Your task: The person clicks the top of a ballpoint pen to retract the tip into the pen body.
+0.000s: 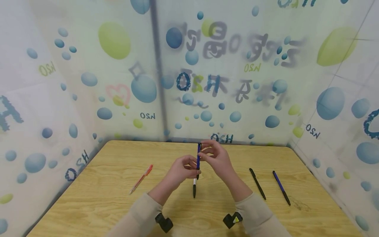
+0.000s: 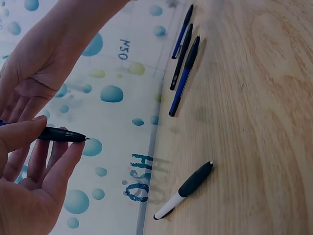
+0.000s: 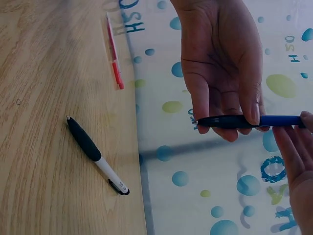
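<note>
A blue pen with a black grip (image 1: 198, 162) stands nearly upright in the air, its tip down, between both hands. Thumb and fingers of my left hand (image 1: 181, 168) pinch its lower part near the black grip. Higher up, my right hand (image 1: 217, 158) holds the top end between thumb and fingers. In the left wrist view the bare tip of this pen (image 2: 63, 135) pokes out past the left thumb. A white pen with a black grip (image 3: 110, 171) lies on the table below the hands, partly covered by them in the head view.
On the wooden table (image 1: 103, 204), a red pen (image 1: 141, 179) lies to the left. A black pen (image 1: 257, 183) and another blue pen (image 1: 281, 187) lie to the right. The left wrist view shows a further blue pen (image 2: 183, 32) beside them. Patterned curtains (image 1: 207, 125) surround the table.
</note>
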A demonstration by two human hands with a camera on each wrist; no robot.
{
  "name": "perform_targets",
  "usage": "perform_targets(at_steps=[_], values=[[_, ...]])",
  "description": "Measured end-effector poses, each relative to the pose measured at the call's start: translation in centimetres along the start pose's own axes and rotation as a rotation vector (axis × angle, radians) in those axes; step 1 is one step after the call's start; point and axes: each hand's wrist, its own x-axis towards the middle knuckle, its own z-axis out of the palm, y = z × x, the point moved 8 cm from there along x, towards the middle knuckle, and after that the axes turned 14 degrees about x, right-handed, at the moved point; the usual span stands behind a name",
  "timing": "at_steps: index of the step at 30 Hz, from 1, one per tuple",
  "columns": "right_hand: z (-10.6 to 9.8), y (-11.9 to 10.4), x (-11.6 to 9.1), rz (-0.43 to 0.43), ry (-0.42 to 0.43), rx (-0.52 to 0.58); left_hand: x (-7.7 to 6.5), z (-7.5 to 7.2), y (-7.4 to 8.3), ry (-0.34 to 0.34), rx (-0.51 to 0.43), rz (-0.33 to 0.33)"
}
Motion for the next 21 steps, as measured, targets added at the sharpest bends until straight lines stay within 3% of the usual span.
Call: perform_targets(at_steps=[9,21], values=[[0.21,-0.41,-0.18,-0.034,0.016,-0.04,-0.27,0.04,-0.13,0.041,-0.059,-0.048],[0.21,-0.91,-0.18,-0.093,-0.015,0.052,-0.33,0.25,0.15,0.056,-0.073,-0.076]])
